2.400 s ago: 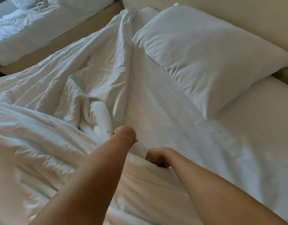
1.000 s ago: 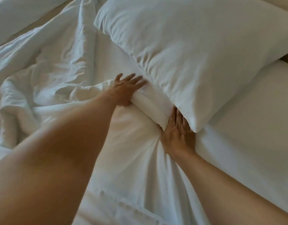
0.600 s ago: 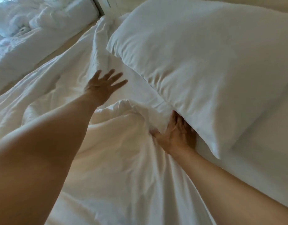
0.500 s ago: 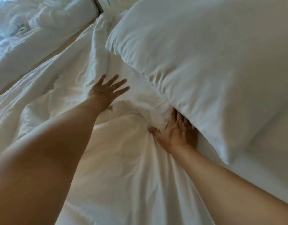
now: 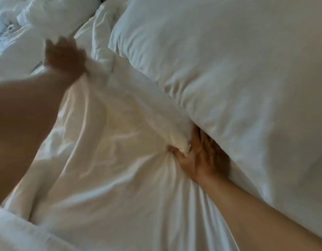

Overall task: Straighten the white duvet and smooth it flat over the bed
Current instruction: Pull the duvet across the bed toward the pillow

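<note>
bed point(image 5: 287, 211) | duvet point(image 5: 111, 169) rumpled over the bed's left and near side, its rolled top edge against the pillow point(image 5: 229, 69) at the head | crumpled bedding point(image 5: 20, 24) beyond the far-left edge | right grip point(image 5: 198, 154) wedged under the pillow, thumb clamped on duvet edge | left grip point(image 5: 64, 57) blurred at that edge, closure unclear
</note>
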`<state>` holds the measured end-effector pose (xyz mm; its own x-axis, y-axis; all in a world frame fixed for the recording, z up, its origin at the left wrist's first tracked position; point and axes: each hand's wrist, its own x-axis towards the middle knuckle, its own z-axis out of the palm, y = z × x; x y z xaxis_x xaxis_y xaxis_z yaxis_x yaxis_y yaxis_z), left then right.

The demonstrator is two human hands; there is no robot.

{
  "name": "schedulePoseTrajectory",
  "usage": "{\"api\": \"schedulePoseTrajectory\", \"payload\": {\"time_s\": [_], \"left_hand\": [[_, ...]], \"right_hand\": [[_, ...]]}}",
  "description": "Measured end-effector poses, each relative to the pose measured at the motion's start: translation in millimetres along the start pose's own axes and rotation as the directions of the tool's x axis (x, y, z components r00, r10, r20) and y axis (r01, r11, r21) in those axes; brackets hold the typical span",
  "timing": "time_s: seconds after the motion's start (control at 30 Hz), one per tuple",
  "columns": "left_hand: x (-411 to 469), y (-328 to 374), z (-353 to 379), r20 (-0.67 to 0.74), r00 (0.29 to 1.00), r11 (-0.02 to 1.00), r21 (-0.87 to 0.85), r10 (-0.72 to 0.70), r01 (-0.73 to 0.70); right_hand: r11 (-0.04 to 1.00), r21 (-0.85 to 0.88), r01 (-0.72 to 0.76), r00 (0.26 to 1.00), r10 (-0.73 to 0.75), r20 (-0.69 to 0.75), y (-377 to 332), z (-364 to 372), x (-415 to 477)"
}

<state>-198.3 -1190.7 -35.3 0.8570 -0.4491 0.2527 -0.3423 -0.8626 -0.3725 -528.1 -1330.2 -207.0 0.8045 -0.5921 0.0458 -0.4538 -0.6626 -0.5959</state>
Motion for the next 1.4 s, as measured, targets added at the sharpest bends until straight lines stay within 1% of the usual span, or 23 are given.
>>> {"api": "schedulePoseTrajectory", "payload": {"time_s": [0.03,0.07,0.13,0.17,0.23,0.3,0.37,0.4,0.5,0.57,0.63,0.7,0.77,0.8,0.93,1.03,1.07,1.13,1.17,1.23,1.3,1.33,1.4], "left_hand": [[17.5,4.1,-6.7,-0.105,0.99,0.996,-0.028,-0.092,0.09],[26.9,10.1,-11.5,-0.124,0.98,0.986,-0.076,-0.157,0.148],[23.6,25.2,-8.7,-0.041,0.974,0.947,-0.245,-0.224,0.207],[16.0,32.0,2.7,0.028,0.978,0.927,-0.315,-0.205,0.203],[-17.9,53.2,34.0,0.21,0.975,0.929,-0.341,-0.072,0.142],[-61.0,73.8,77.1,0.399,0.913,0.965,-0.261,0.08,0.03],[-88.1,84.3,110.5,0.554,0.827,0.969,-0.241,0.094,0.051],[-91.4,84.8,120.0,0.595,0.798,0.966,-0.249,0.094,0.072],[-85.3,84.0,113.1,0.64,0.758,0.973,-0.229,0.129,0.028],[-92.4,84.6,101.7,0.615,0.777,0.968,-0.248,0.133,0.031],[-109.4,82.9,91.3,0.577,0.789,0.95,-0.312,0.213,-0.028],[-132.4,58.8,82.1,0.571,0.756,0.93,-0.343,0.32,-0.134],[-154.6,19.0,66.9,0.6,0.714,0.924,-0.333,0.361,-0.188],[-166.8,-2.9,56.1,0.61,0.708,0.928,-0.317,0.356,-0.194],[-237.5,-82.4,9.6,0.609,0.747,0.961,-0.227,0.265,-0.156],[-301.5,-139.5,-17.3,0.649,0.729,0.975,-0.181,0.218,-0.13],[-323.5,-154.6,-22.5,0.658,0.723,0.976,-0.174,0.212,-0.129],[-368.9,-177.8,-34.8,0.692,0.695,0.981,-0.131,0.194,-0.143],[-381.4,-179.6,-32.9,0.707,0.683,0.982,-0.11,0.185,-0.152],[-404.9,-183.7,-32.9,0.713,0.691,0.993,-0.074,0.119,-0.094],[-415.9,-178.0,-28.3,0.681,0.728,0.997,-0.066,0.079,-0.047],[-419.0,-172.1,-25.9,0.662,0.745,0.996,-0.072,0.086,-0.052],[-420.4,-156.2,-23.6,0.625,0.769,0.991,-0.084,0.135,-0.105]], "right_hand": [[1.0,-0.015,-0.008,1.0,0.009,0.022,-0.6,0.7,-1.3],[1.0,-0.017,-0.008,0.999,0.009,0.045,-1.9,0.5,-2.3],[1.0,0.004,-0.014,0.998,0.014,0.069,-5.7,-0.6,-1.7],[1.0,-0.01,-0.014,0.998,0.014,0.068,-6.1,-0.4,-0.8],[0.994,-0.111,-0.017,0.998,0.024,0.059,-4.9,2.3,0.5],[0.978,-0.207,-0.031,0.998,0.042,0.051,-2.5,9.3,1.2],[0.974,-0.224,-0.033,0.997,0.047,0.056,-0.3,14.8,1.3],[0.974,-0.226,-0.024,0.998,0.037,0.052,0.9,17.4,1.8],[0.963,-0.268,-0.003,1.0,0.007,0.014,5.1,21.1,5.4],[0.962,-0.275,-0.002,1.0,0.008,0.023,6.0,20.5,7.5],[0.959,-0.285,-0.006,0.998,0.022,0.053,9.4,23.7,10.7],[0.951,-0.311,-0.004,0.995,0.034,0.091,10.7,26.8,13.7],[0.946,-0.323,-0.01,0.992,0.05,0.116,9.7,26.3,12.1],[0.946,-0.325,-0.014,0.99,0.06,0.131,9.1,26.2,10.6],[0.951,-0.307,-0.041,0.968,0.114,0.222,1.3,16.1,8.2],[0.948,-0.303,-0.098,0.94,0.188,0.283,-8.3,2.6,5.5],[0.95,-0.283,-0.129,0.937,0.21,0.278,-14.4,-1.9,0.6],[0.965,-0.216,-0.146,0.961,0.19,0.199,-36.0,-5.0,-23.4],[0.975,-0.193,-0.112,0.978,0.143,0.153,-46.1,-5.7,-37.2],[0.975,-0.182,0.131,0.984,-0.106,0.141,-81.8,-4.9,-85.9],[0.913,-0.124,0.389,0.9,-0.348,0.261,-122.7,-4.6,-134.7],[0.887,-0.092,0.452,0.85,-0.396,0.348,-141.8,-2.5,-155.4],[0.885,-0.077,0.459,0.778,-0.358,0.516,-166.1,7.1,-190.8]]}}
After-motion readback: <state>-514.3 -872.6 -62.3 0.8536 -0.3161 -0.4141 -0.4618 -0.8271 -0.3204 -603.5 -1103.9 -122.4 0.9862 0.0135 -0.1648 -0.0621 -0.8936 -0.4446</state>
